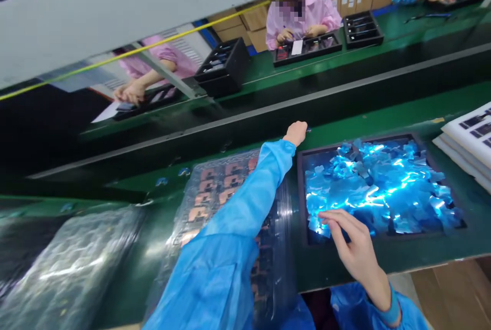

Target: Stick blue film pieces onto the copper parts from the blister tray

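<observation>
Blue film scraps (383, 181) heaped across a black-rimmed tray (303, 197), on the near side of the green bench (345, 128). Judging by the heap, apparently well along rather than just begun. Copper-coloured parts (202, 199) in rows in a clear plastic tray (284, 217) alongside; impossible to count how many left, partly hidden under the blue left sleeve (241, 212). Left hand (296, 133) curled, beyond both trays; cannot tell whether holding anything. Right hand (356, 243) narrowed to a near-pinch over the heap's left edge; grip on any scrap unclear.

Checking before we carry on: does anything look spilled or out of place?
Yes: small blue bits lie loose on the green table, left of the copper-coloured parts. They look stray because blue scraps are heaped in the black tray.
</observation>
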### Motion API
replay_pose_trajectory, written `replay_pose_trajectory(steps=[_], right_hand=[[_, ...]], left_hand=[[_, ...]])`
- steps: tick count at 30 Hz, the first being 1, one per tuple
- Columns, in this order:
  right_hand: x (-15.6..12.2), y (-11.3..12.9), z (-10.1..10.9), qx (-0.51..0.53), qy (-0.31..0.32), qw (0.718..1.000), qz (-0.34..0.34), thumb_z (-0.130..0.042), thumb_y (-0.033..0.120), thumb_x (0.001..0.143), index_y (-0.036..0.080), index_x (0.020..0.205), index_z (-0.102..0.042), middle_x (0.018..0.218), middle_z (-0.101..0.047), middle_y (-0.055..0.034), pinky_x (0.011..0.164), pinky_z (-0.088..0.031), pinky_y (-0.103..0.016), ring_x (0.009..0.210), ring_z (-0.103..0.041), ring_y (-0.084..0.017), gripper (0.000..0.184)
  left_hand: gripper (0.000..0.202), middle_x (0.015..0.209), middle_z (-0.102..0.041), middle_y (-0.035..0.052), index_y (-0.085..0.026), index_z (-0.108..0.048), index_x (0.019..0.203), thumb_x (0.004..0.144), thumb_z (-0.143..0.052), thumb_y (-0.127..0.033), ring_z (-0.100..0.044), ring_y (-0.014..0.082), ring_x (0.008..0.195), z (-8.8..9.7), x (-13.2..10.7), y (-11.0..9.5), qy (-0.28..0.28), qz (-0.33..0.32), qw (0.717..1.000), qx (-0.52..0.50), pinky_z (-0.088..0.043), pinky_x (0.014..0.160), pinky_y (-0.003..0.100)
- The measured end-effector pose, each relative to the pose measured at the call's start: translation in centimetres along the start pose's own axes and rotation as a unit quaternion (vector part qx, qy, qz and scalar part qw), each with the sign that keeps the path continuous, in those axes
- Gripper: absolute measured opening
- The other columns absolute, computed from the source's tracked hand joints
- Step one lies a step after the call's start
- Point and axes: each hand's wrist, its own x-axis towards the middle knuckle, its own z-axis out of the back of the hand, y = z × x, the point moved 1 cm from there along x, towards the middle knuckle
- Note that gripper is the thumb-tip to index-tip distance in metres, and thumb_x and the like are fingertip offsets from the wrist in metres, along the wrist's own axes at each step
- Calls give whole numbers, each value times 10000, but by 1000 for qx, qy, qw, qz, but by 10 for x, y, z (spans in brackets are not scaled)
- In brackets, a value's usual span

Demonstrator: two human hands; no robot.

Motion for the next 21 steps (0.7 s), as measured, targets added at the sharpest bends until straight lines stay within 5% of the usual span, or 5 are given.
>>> replay_pose_trajectory(steps=[7,11,14,17,21], right_hand=[[9,-4,7,19,-7,1000,-11,-574,239,1087,297,1190,-800,1093,-836,-64,886,-681,-385,1018,-812,-249,255],[20,8,9,56,-90,992,-65,-600,301,1080,268,1402,-677,1246,-793,-114,763,-679,-339,1021,-799,-234,333],[26,22,3,109,-97,986,-80,-693,343,1022,261,1496,-578,1365,-731,-132,758,-681,-317,1069,-782,-227,494],[23,35,-6,154,-39,983,-97,-779,397,957,253,1253,-710,1208,-774,-80,691,-672,-274,903,-786,-190,336],[9,46,-19,181,22,976,-122,-794,458,940,236,1021,-777,990,-804,-35,626,-669,-268,686,-760,-158,236]], left_hand=[[86,952,-787,136,-156,-742,862,851,-759,-72,-756,288,954,24,-32,-8,-20,22,993,-113,-602,922,431],[144,927,-819,122,-170,-811,942,866,-832,-291,-767,244,768,46,-135,-23,51,-35,919,-390,-575,600,288],[203,873,-817,89,-188,-838,912,796,-901,-342,-771,246,756,51,-232,-38,47,-19,868,-495,-603,615,282],[167,906,-831,66,-210,-854,953,832,-873,-324,-791,255,795,44,-307,-48,-3,22,869,-494,-656,721,313],[103,920,-836,45,-230,-856,950,900,-820,-312,-800,257,822,28,-358,-46,-95,40,882,-460,-669,788,324]])
